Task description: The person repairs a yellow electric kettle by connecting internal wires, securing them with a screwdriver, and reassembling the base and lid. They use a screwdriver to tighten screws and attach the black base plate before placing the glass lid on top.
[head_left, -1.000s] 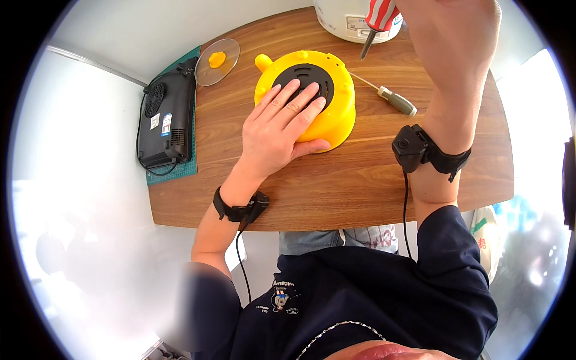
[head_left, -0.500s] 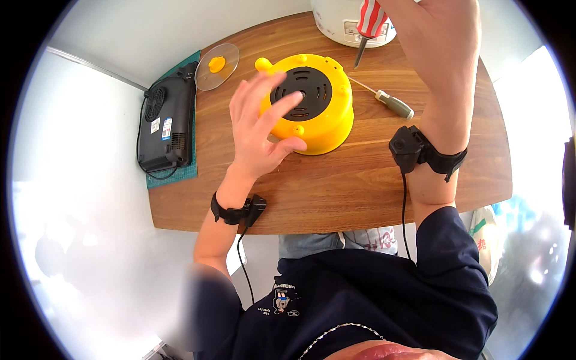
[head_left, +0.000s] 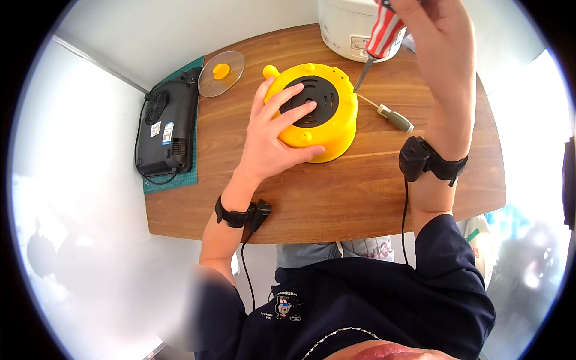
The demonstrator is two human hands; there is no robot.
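A yellow round electric pot [head_left: 342, 135] sits bottom up on the wooden table, its black slotted base plate [head_left: 326, 111] on top and small yellow feet around it. My left hand [head_left: 270, 135] lies on it with fingers spread over the plate and the thumb along the near side. Closed around the handle of a red-and-white striped screwdriver [head_left: 384, 37], my right hand [head_left: 441, 48] is partly cut off by the upper edge. The screwdriver's tip points down at the pot's right rim, by a foot; whether it touches cannot be told.
Right of the pot lies a second screwdriver [head_left: 393, 118] with a grey-green handle. A white rice cooker [head_left: 336, 30] stands at the back. To the left are a clear lid [head_left: 234, 84] with a yellow knob and a black appliance [head_left: 162, 144] with a fan grille on a green mat [head_left: 189, 175].
My left hand has come down from hovering over the pot onto its base and side. My right hand has brought the striped screwdriver's tip down to the pot's right rim.
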